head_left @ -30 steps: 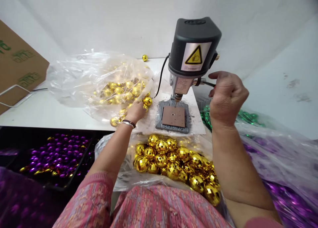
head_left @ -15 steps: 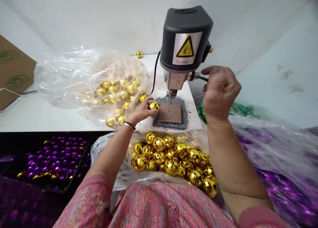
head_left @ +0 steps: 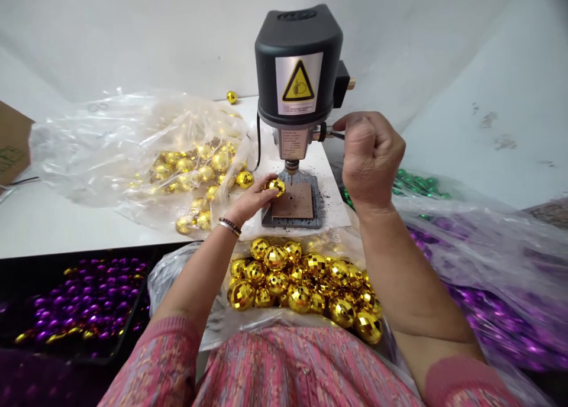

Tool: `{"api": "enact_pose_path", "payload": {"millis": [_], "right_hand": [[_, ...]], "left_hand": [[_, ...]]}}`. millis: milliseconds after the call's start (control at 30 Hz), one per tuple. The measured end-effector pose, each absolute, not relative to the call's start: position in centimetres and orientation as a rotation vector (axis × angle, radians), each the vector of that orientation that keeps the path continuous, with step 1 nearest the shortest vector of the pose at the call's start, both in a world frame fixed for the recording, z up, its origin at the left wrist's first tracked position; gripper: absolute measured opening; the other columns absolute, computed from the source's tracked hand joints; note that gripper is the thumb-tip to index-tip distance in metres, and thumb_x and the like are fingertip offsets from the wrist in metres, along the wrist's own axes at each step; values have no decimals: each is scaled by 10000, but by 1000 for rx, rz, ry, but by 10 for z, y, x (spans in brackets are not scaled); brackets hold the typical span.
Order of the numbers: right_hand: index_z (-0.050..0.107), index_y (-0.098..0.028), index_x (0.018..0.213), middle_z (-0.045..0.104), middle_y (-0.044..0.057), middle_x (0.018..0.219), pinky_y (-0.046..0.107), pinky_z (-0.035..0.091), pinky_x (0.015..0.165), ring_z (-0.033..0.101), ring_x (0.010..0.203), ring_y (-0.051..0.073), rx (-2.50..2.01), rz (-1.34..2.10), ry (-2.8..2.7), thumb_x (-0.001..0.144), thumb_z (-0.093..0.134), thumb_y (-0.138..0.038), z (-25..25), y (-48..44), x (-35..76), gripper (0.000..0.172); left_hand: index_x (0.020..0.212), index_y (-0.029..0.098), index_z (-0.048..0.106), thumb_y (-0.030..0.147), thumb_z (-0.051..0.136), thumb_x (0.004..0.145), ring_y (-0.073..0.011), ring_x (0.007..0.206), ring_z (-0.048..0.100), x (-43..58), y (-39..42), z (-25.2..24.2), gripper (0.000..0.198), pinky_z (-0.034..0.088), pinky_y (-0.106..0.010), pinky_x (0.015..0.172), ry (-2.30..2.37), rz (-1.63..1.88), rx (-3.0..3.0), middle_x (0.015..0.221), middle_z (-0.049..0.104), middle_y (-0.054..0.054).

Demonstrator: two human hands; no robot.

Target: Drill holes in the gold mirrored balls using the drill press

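Note:
Between the thumb and fingers of my left hand (head_left: pixel 252 203) is a gold faceted ball (head_left: pixel 276 187), held over the left edge of a brown square plate (head_left: pixel 291 201). That plate, with a small hole in its middle, lies on the grey base (head_left: pixel 316 209) of a small drill press (head_left: pixel 299 67). The drill's chuck (head_left: pixel 291 165) hangs above the plate, slightly right of the ball and apart from it. My right hand (head_left: pixel 375 155) is closed around the feed lever (head_left: pixel 336 135) on the press's right side.
A plastic bag of gold balls (head_left: pixel 306 283) lies open at my lap. Another clear bag (head_left: pixel 133 141) with gold balls spreads left of the press. A black tray (head_left: pixel 142 303) holds purple balls. Bags of green balls (head_left: pixel 417 185) and purple balls (head_left: pixel 501 330) sit at right.
My left hand has brought the gold ball further over the plate, closer to the chuck. My right hand stays on the lever. The whole view has shifted, so the press appears further left.

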State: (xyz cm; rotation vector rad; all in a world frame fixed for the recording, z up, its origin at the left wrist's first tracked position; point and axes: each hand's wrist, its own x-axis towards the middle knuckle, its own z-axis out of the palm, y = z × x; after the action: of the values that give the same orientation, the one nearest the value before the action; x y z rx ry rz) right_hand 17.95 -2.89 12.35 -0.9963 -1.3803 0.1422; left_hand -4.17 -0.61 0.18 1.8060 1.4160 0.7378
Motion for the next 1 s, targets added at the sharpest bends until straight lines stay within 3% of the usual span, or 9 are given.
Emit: {"api": "enact_pose_path", "payload": {"millis": [200,333,767,900,1000], "right_hand": [[586,-176,753,541,-5,695,227,452,715,519,701,62,-1054,126,-1416,1006,364,-518,131,-24,182,481],[577,-177,764,537,-4,708,227,460,721,512,697,63,-1070,187,-1415,1007,368,-528,132,-26,182,475],[583,-173,760,589,2,733,221,459,720,527,691,59,-1047,195,-1410,1000,395,-397,131,-29,181,379],[588,-183,787,558,-5,693,229,470,723,519,674,67,-1072,208,-1414,1009,370,-472,128,-29,181,425],[598,-186,803,554,-1,687,240,473,722,519,672,76,-1073,194,-1416,1009,357,-515,127,-28,181,457]], "left_hand": [[1388,151,579,229,733,756,-245,1214,620,-25,-2,3,655,482,-391,1107,1487,681,2003,1368,637,-135],[1358,121,592,194,746,726,-289,1332,556,-16,1,1,654,395,-432,1207,1562,657,2123,1403,605,-168],[1447,132,540,186,711,761,-285,1378,514,-13,-2,-2,709,390,-404,1212,1476,602,2172,1459,552,-162],[1485,115,491,299,633,885,-275,1336,547,-11,-6,-3,644,419,-412,1167,1394,646,2103,1442,583,-183],[1502,125,456,315,641,881,-247,1224,611,-7,-8,-3,675,462,-382,1100,1423,729,1989,1342,655,-149]]}}
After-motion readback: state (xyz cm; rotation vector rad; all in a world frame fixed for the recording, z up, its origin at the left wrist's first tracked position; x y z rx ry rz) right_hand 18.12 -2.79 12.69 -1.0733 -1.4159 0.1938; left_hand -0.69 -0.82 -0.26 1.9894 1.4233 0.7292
